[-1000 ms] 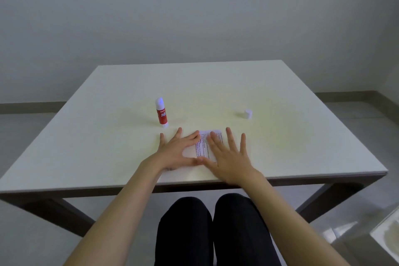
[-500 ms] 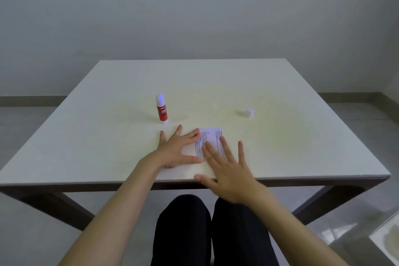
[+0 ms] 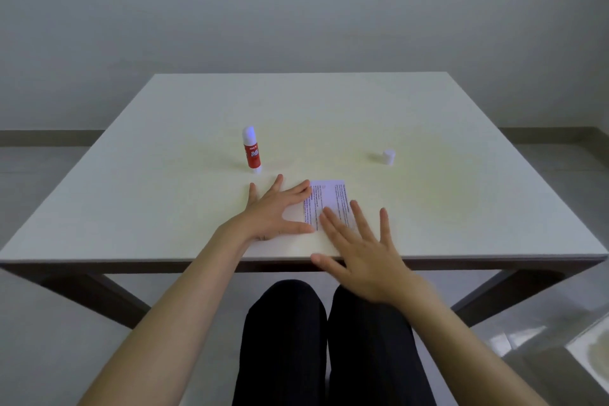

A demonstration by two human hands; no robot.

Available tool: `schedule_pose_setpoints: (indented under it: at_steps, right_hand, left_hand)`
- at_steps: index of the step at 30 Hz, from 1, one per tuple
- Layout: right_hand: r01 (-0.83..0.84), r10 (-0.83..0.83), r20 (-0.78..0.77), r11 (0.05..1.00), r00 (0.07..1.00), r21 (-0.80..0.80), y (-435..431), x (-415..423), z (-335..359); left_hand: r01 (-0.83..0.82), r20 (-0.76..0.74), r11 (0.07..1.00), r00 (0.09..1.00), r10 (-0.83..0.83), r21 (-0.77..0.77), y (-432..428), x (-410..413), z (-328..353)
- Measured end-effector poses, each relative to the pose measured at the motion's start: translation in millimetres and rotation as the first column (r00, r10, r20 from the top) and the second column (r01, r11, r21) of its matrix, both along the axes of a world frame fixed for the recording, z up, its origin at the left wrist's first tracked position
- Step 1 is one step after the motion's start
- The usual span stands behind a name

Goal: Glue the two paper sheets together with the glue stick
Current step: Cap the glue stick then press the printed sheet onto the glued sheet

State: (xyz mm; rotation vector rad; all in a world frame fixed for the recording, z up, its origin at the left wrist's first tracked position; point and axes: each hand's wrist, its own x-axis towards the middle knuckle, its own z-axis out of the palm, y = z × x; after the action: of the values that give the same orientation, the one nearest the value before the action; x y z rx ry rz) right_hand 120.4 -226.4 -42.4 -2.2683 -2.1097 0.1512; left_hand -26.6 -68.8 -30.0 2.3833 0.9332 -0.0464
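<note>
Lying flat near the front edge of the table (image 3: 461,175), the printed paper (image 3: 326,199) looks already joined, so the step in hand appears to be pressing the sheets together. The left hand (image 3: 275,212) rests open, fingers spread, its forefinger and thumb touching the paper's left edge. The right hand (image 3: 365,254) is open too, gripping nothing, fingertips over the paper's near right corner. Farther back stands the glue stick (image 3: 251,150), uncapped; its cap (image 3: 389,156) sits well apart to the right. Next, probably, capping the stick.
</note>
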Motion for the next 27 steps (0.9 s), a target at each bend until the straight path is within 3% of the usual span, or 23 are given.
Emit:
schedule_pose_setpoints:
  at_steps: [5,10,16,21,27]
  right_hand:
    - [0.143,-0.142,0.021,0.989,0.990,-0.047,22,14,12]
    - [-0.068,0.068,-0.033,0.998,0.997,-0.012,23,-11,-4]
    - [0.133,-0.129,0.046,0.986,0.991,-0.103,66,23,15]
    - [-0.095,0.096,0.015,0.994,0.995,-0.048,40,-10,-1]
    - [0.090,-0.088,0.019,0.993,0.996,-0.082,56,17,9]
  left_hand:
    - [-0.006,0.022,1.000,1.000,0.006,-0.008,-2,-1,-1]
    - [-0.011,0.049,1.000,0.999,0.012,-0.022,-2,-2,-3]
    - [-0.013,0.043,0.999,0.999,0.015,-0.031,-3,-2,1]
    - [-0.012,0.052,0.999,0.999,0.014,-0.037,-4,-1,-1]
    - [-0.013,0.034,1.000,0.999,0.014,-0.019,-4,0,1]
